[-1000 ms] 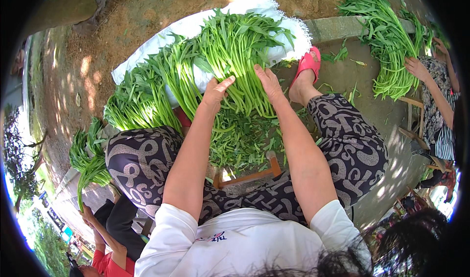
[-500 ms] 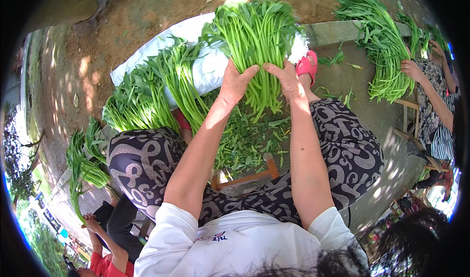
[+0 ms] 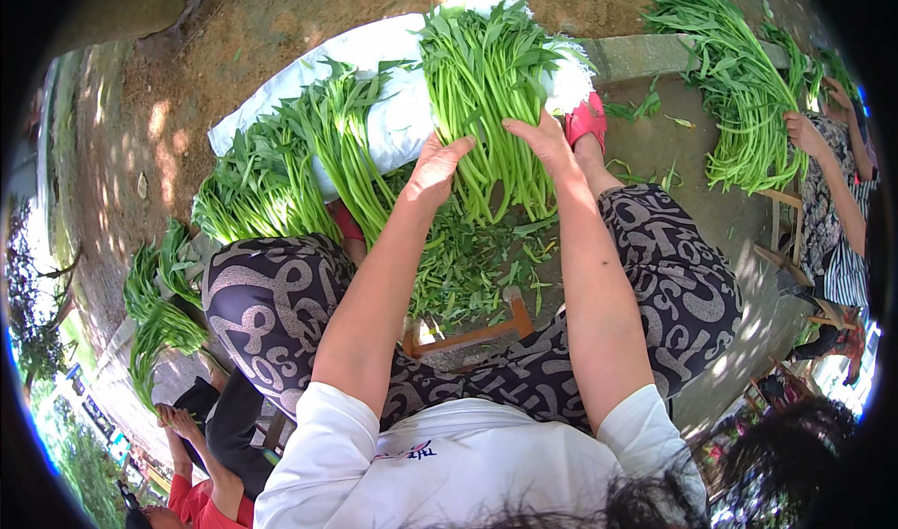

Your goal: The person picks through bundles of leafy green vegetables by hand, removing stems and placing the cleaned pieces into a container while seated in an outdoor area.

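A thick bunch of long green leafy stems (image 3: 491, 99) is lifted between both my hands, its tips pointing away from me over a white sack (image 3: 393, 108). My left hand (image 3: 438, 169) grips the bunch on its left side near the cut ends. On the right side my right hand (image 3: 541, 141) closes around the same bunch. More green stems (image 3: 281, 178) lie fanned on the sack to the left. Loose trimmed leaves (image 3: 477, 258) are heaped on the ground between my knees.
A small wooden stool (image 3: 468, 337) sits between my patterned trouser legs. At the right another person's hand (image 3: 804, 134) holds a large pile of greens (image 3: 739, 89). Further bunches (image 3: 154, 309) lie at the left, near a person in red (image 3: 196, 473).
Both hands have gathered the stems into one bunch and raised it up and away from me, off the pile on the sack.
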Demonstrator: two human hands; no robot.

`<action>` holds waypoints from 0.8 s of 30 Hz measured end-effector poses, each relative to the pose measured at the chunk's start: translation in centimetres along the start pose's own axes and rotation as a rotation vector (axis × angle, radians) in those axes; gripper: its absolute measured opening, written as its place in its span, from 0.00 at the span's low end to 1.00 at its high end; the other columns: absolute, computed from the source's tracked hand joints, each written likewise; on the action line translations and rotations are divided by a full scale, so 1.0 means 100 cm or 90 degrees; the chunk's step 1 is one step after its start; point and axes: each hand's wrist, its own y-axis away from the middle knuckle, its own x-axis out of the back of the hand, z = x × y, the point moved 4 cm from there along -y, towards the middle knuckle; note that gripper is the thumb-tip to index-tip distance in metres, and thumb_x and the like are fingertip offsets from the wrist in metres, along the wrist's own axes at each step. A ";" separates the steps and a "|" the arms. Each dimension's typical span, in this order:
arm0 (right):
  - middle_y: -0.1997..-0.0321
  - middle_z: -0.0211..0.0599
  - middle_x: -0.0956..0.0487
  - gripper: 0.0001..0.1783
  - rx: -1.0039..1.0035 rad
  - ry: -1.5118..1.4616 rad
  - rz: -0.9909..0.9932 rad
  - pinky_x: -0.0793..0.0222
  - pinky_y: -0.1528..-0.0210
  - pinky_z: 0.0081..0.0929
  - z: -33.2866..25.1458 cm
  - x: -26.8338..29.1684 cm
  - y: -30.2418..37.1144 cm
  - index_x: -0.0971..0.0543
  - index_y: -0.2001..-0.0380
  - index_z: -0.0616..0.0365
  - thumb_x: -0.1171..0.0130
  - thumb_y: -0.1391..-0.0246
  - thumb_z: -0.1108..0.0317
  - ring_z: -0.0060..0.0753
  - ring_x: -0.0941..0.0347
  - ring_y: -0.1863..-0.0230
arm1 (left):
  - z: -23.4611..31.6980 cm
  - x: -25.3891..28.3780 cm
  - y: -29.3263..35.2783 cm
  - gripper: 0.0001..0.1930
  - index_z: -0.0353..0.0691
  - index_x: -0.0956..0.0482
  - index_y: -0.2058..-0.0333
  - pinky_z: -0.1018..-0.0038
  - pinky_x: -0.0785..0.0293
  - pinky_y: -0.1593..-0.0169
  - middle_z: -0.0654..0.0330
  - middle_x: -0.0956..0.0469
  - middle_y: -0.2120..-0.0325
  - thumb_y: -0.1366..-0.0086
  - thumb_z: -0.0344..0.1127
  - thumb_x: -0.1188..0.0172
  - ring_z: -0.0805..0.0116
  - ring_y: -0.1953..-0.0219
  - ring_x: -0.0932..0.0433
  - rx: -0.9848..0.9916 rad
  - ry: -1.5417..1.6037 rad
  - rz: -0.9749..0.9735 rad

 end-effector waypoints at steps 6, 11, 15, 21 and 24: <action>0.44 0.41 0.29 0.43 -0.114 -0.140 -0.083 0.42 0.40 0.29 -0.015 -0.014 0.015 0.39 0.40 0.65 0.30 0.55 0.59 0.32 0.35 0.43 | 0.010 -0.008 -0.001 0.20 0.38 0.28 0.51 0.69 0.26 0.58 0.60 0.23 0.61 0.41 0.34 0.37 0.69 0.61 0.24 0.007 -0.035 0.010; 0.51 0.37 0.25 0.36 -0.140 -0.311 -0.159 0.28 0.53 0.31 -0.022 -0.018 0.020 0.34 0.44 0.62 0.32 0.54 0.60 0.31 0.26 0.54 | 0.015 -0.012 -0.003 0.16 0.36 0.25 0.55 0.72 0.24 0.64 0.62 0.21 0.67 0.40 0.34 0.38 0.72 0.69 0.24 0.074 -0.034 -0.041; 0.51 0.36 0.25 0.33 -0.134 -0.263 -0.214 0.31 0.51 0.29 -0.023 -0.021 0.017 0.31 0.47 0.61 0.32 0.54 0.62 0.30 0.26 0.55 | 0.019 -0.017 0.002 0.14 0.35 0.26 0.54 0.73 0.26 0.64 0.61 0.21 0.66 0.39 0.31 0.42 0.71 0.69 0.24 0.075 -0.043 -0.076; 0.52 0.36 0.23 0.32 -0.022 -0.171 -0.124 0.35 0.48 0.26 -0.032 -0.012 0.016 0.30 0.47 0.62 0.32 0.59 0.71 0.29 0.28 0.53 | 0.018 -0.003 0.003 0.18 0.37 0.28 0.52 0.68 0.25 0.59 0.59 0.23 0.63 0.42 0.30 0.40 0.67 0.64 0.23 0.111 -0.091 -0.037; 0.52 0.38 0.23 0.34 0.008 -0.099 -0.060 0.35 0.47 0.27 -0.028 -0.005 0.013 0.29 0.47 0.63 0.32 0.62 0.71 0.32 0.28 0.52 | -0.004 0.027 -0.006 0.20 0.36 0.29 0.52 0.67 0.26 0.56 0.58 0.24 0.61 0.45 0.29 0.38 0.66 0.61 0.24 0.079 -0.078 -0.007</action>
